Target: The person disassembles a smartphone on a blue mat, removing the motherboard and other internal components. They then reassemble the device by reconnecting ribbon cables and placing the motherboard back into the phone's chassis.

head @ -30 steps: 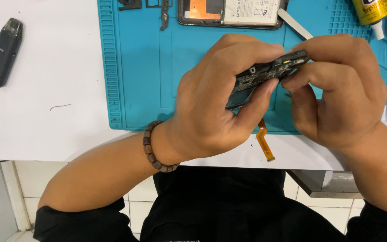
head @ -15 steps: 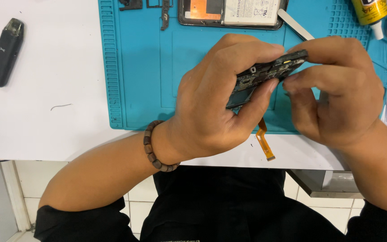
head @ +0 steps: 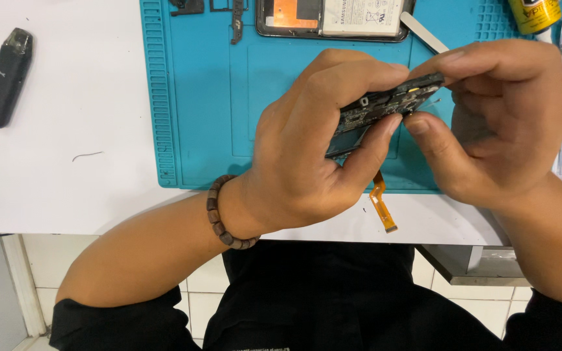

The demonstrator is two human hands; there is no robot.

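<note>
Circuit board (head: 385, 104) is tilting up toward the right above the blue mat (head: 209, 97), left hand (head: 313, 149) gripping its lower length, right hand (head: 489, 123) pinching its raised end.

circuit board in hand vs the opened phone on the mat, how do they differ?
Pose: the circuit board is held up off the mat, gripped by the left hand and pinched at its end by the right hand; the phone lies flat at the mat's top edge, untouched.
Look: the board is a narrow dark strip with an orange flex cable hanging below; the phone is wider, showing a pale battery and an orange patch.
Both are bare electronics.
</note>
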